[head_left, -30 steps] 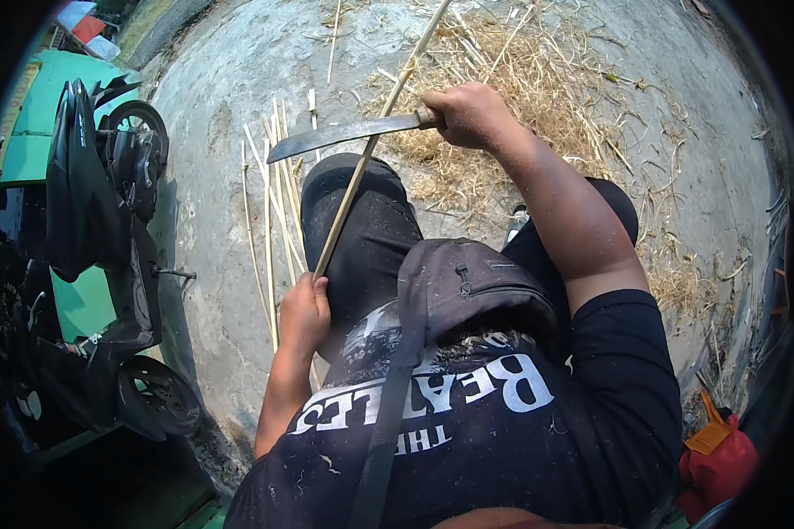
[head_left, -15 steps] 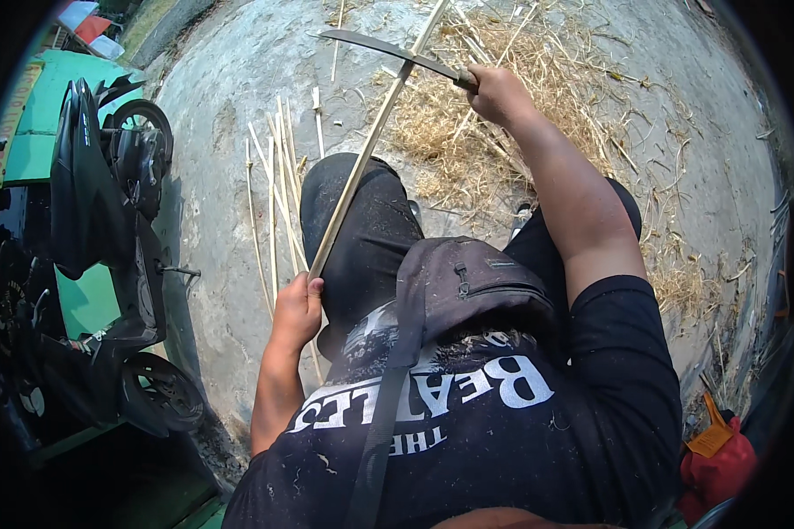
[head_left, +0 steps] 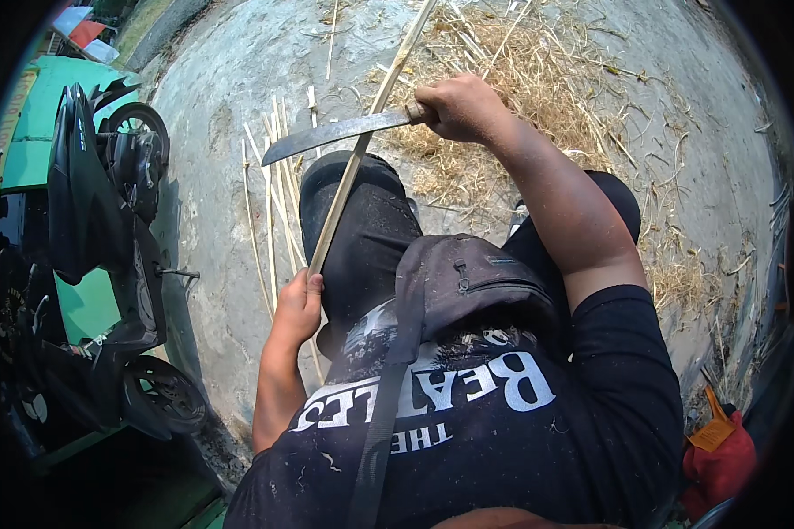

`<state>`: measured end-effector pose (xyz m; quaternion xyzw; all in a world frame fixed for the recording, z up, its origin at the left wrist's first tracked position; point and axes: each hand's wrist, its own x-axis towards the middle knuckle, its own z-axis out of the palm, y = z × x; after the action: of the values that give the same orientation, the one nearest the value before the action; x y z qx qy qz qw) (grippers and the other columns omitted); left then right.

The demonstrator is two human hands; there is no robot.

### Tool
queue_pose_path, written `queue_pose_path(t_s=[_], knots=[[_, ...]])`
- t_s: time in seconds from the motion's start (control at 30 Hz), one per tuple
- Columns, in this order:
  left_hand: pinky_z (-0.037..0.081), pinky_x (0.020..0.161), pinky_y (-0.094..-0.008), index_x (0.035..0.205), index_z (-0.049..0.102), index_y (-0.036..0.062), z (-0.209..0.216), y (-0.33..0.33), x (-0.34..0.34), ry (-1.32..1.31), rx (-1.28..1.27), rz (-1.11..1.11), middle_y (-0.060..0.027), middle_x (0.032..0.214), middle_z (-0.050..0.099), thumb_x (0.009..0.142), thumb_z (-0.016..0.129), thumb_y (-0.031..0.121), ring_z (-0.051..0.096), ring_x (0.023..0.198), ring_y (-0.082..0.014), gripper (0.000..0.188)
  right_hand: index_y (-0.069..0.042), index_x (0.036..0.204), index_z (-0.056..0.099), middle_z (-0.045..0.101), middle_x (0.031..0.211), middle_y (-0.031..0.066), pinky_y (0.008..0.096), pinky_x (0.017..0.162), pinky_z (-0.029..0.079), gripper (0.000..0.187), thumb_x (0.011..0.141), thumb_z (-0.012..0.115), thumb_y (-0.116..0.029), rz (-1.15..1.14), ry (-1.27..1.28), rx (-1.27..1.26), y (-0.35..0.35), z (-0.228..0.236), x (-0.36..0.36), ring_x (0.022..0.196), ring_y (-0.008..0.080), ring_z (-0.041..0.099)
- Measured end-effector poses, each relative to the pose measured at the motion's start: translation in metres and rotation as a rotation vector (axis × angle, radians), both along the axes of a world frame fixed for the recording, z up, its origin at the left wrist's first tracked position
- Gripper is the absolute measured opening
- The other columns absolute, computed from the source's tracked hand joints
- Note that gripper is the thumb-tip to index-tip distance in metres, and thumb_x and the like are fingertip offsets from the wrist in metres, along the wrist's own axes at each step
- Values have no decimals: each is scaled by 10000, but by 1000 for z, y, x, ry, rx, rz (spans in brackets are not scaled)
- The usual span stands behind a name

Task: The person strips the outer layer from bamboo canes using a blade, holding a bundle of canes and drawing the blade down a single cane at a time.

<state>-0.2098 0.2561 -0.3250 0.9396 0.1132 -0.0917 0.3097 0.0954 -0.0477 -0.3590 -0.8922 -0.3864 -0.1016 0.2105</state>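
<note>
My left hand (head_left: 299, 304) is closed around the near end of a long split bamboo strip (head_left: 348, 181). The strip slants up and away to the right, past my left knee. In my right hand (head_left: 463, 106) is the short wooden handle of a machete (head_left: 326, 134), fingers wrapped round it. Its broad grey blade lies across the strip just beyond the knee, with the tip pointing left. The far end of the strip runs out of the top of the picture.
Several thin bamboo strips (head_left: 272, 207) lie on the concrete ground (head_left: 216, 159) left of my knee. A heap of pale shavings (head_left: 538, 97) spreads ahead and to the right. A black motorcycle (head_left: 106, 203) stands at the left; a red bag (head_left: 722, 463) is at the lower right.
My right hand has drawn the machete nearer along the strip, toward my knee, and its blade has turned so more of the flat shows. My left hand keeps its grip, nearly still.
</note>
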Motion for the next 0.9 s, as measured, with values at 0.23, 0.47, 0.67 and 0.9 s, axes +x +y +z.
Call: queue_pose_path(t_s=[0.23,0.47,0.67,0.9], knots=[[495,672,-410,913,602,-14,-9,13,1,128,-198,76,-195,759,648,1074,484,370,642,707,-345,432,-99,906,653,692,741,113,431,687,562,198,971,600,-278,-49,93,-83,6,-13,-4,718,306,707],[496,669,-403,922,612,-15,-8,7,1,37,-96,5,-182,740,645,1072,489,373,642,695,-315,434,-126,895,629,690,775,120,462,670,551,106,885,667,-225,-91,148,-82,9,-20,10,741,338,699],[492,663,-409,900,603,-15,-15,11,-2,55,-152,46,-185,735,642,1068,495,380,637,688,-323,442,-112,913,624,682,756,137,463,649,564,129,919,640,-239,-224,127,89,3,-31,9,718,337,697],[484,668,-393,903,601,-7,-9,7,-6,59,-150,15,-167,732,629,1070,488,387,620,690,-300,443,-126,898,620,687,781,124,465,623,552,114,878,687,-215,-184,146,10,-6,-27,13,703,346,691]])
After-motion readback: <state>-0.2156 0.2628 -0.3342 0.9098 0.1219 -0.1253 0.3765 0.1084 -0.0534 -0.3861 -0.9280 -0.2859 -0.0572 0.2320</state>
